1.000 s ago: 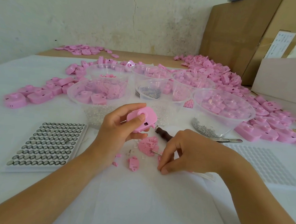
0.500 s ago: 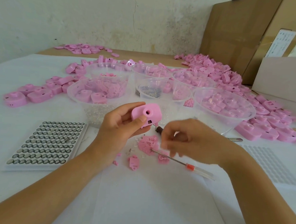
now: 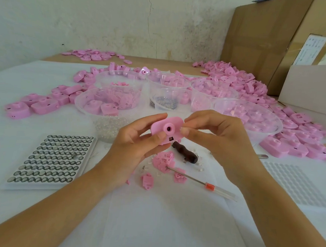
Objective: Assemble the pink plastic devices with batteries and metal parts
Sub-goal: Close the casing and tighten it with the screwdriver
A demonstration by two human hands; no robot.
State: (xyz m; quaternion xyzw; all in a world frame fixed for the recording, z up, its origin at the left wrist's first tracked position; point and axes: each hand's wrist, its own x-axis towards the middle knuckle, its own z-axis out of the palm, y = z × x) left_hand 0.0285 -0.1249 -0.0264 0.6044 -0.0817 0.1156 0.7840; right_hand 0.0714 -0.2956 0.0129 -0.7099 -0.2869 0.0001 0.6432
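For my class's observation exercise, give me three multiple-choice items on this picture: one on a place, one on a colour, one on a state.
1. Where is the battery tray? A in a bowl; B on the table, at the person's left; C on a cardboard box.
2. What colour is the band on the thin screwdriver? A blue; B green; C orange.
3. What is the left hand doing? A gripping a pink device; B lying flat; C holding a bowl.
Key: B, it lies on the table beside the left forearm; C, the band by its handle is orange; A, its fingers curl round the device.
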